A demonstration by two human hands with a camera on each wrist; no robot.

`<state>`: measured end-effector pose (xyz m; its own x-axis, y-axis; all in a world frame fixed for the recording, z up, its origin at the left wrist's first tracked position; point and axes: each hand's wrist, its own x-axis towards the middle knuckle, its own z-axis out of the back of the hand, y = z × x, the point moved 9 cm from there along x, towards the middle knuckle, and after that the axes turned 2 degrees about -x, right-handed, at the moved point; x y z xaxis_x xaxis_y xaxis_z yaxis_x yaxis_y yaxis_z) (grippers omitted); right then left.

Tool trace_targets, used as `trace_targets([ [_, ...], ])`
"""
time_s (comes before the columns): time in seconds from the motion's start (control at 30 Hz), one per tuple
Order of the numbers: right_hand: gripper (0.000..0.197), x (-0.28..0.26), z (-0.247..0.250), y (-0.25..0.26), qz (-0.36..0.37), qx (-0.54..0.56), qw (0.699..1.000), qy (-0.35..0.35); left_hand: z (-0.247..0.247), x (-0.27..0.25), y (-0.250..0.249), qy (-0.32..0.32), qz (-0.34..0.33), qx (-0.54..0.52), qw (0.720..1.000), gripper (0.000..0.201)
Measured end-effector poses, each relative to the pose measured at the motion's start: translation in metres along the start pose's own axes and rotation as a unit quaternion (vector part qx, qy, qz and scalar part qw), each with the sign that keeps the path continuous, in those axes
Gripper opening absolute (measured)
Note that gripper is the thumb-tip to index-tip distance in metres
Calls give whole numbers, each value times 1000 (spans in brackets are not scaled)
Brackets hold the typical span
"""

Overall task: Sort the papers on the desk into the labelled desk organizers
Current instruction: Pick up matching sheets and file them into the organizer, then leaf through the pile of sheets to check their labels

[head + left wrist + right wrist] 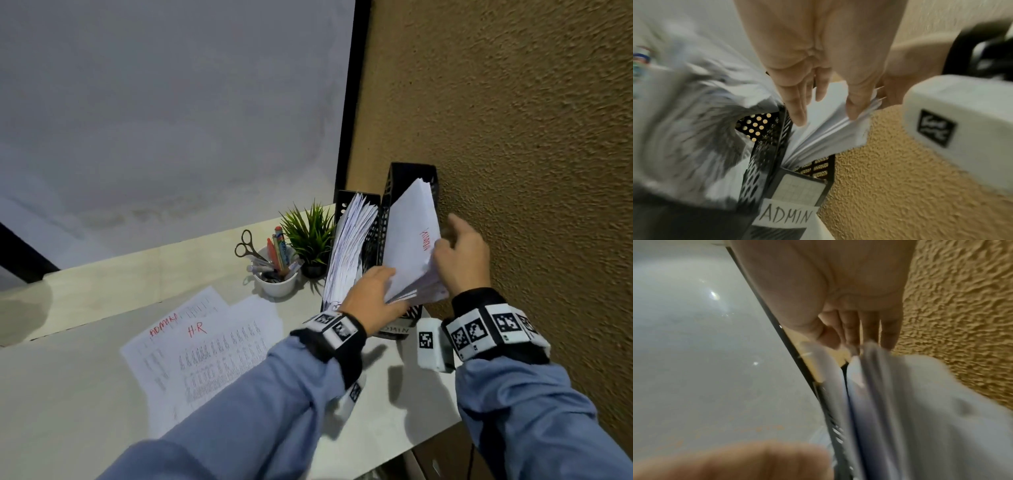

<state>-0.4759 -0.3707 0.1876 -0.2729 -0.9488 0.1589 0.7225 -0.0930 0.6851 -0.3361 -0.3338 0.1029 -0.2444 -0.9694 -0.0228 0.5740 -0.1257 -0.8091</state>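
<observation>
Nearly done imo: left hand [371, 294], right hand [462, 253] clutch white paper stack [411, 246] in black mesh holder [411, 171]; two printed sheets [205, 349] unfiled.

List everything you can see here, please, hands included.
Desk: one, pale, underneath everything.
Wall: one, brown, textured, on the right.
File holders: two, black, perforated; left holder and right holder side by side against the wall.
Paper stacks: two, white; left stack in the left holder, right stack in the right holder.
Label: one, white, reads ADMIN, on the right holder's front.
Loose sheets: at least two, white with red writing, flat on the desk.
Cup: one, white, behind the sheets, holding scissors and pens.
Plant: one, green, dark pot, beside the cup.
Hands: two; left hand holds the right stack low down, right hand grips its upper edge.
</observation>
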Motion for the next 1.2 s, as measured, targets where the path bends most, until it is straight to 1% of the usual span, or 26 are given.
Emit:
trace_targets([
  [0.07,42,-14,14,27,67,41,995,-68,17,-32,9,-17,-15,-61,998,34],
  [0.1,38,-25,15,41,111,69,988,-83,26,-50,17,-26,-24,-73,997,20],
  [0.13,34,-39,11,56,157,94,980,-82,35,-67,28,-38,-27,-79,996,11],
  [0.17,32,-54,-1,69,200,110,971,-64,44,-84,46,-49,-12,-79,996,8],
  [0.2,29,-71,-19,79,234,117,965,-29,52,-98,69,-61,18,-75,995,10],
  [0.27,27,-105,-65,89,273,122,953,57,67,-127,128,-98,113,-48,988,15],
  [0.3,27,-120,-90,87,275,123,948,99,77,-143,160,-127,171,-33,976,14],
  [0.33,27,-133,-115,82,256,123,948,142,86,-160,192,-159,232,-13,960,8],
  [0.37,27,-145,-142,71,223,117,950,185,95,-178,219,-189,290,10,938,13],
  [0.43,29,-165,-195,36,133,86,951,265,104,-213,264,-225,396,36,889,41],
  [0.47,30,-176,-220,14,75,68,948,303,106,-229,278,-238,441,36,865,51],
  [0.53,33,-197,-256,-23,-30,55,929,364,106,-252,298,-254,501,22,827,63],
  [0.57,33,-206,-268,-36,-63,44,923,378,104,-259,305,-262,517,13,814,66],
  [0.6,31,-211,-275,-46,-81,10,922,378,102,-264,310,-272,529,8,804,68],
  [0.63,30,-213,-278,-54,-89,-31,925,368,101,-268,313,-283,536,4,795,70],
  [0.67,35,-215,-278,-59,-98,-63,928,355,101,-270,315,-293,542,-3,788,71],
  [0.73,47,-219,-279,-59,-106,-79,925,356,98,-271,318,-308,543,-34,780,74],
  [0.77,47,-222,-280,-56,-104,-71,923,364,95,-271,321,-313,538,-54,781,75],
  [0.83,36,-226,-281,-51,-106,-46,922,371,88,-270,327,-313,524,-87,787,75],
  [0.9,30,-228,-278,-49,-121,-18,926,357,84,-270,331,-305,503,-102,802,64],
  [1.0,24,-224,-277,-50,-130,-5,930,343,91,-270,329,-313,466,-99,822,26],
  [1.03,24,-222,-276,-49,-128,-10,930,344,95,-270,328,-326,449,-104,826,20],
  [1.1,28,-218,-277,-48,-127,-27,927,351,100,-273,326,-361,413,-126,827,27],
  [1.2,38,-215,-283,-47,-133,-41,915,379,111,-278,316,-399,380,-152,821,20],
])
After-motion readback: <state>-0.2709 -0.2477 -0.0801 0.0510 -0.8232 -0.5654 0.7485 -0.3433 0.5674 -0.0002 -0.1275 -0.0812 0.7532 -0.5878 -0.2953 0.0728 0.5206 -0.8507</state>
